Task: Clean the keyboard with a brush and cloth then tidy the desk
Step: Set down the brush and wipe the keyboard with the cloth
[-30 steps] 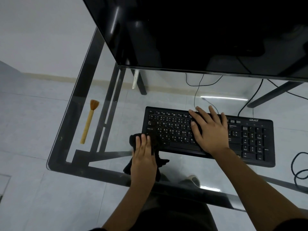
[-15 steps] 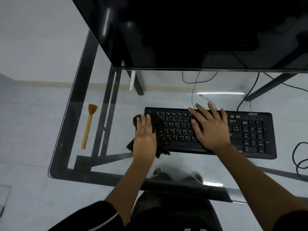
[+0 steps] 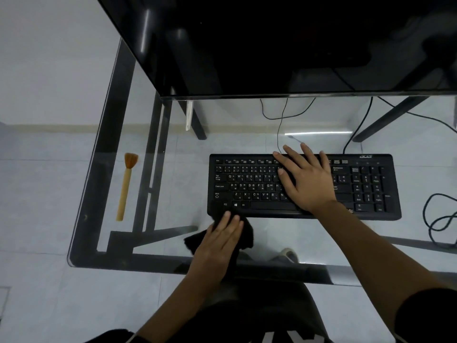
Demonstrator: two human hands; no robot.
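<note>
A black keyboard [image 3: 249,186] lies on the glass desk [image 3: 173,194] under the monitor. My right hand [image 3: 306,179] lies flat on the keyboard's middle, fingers spread over the keys. My left hand [image 3: 217,246] presses straight fingers on a black cloth [image 3: 247,233] at the keyboard's front left corner, fingertips at its front edge. The cloth lies mostly on the glass, partly hidden under my hand. A wooden brush [image 3: 126,186] with orange bristles lies apart on the desk's left side.
A large dark monitor [image 3: 272,45] overhangs the back of the desk. Cables [image 3: 437,219] loop at the right edge and run behind the keyboard. The desk's black frame bars [image 3: 153,169] show through the glass. My feet are visible below.
My left hand has slid the cloth from the keyboard's upper left keys down toward me to its front left corner. The right hand stays on the keyboard.
</note>
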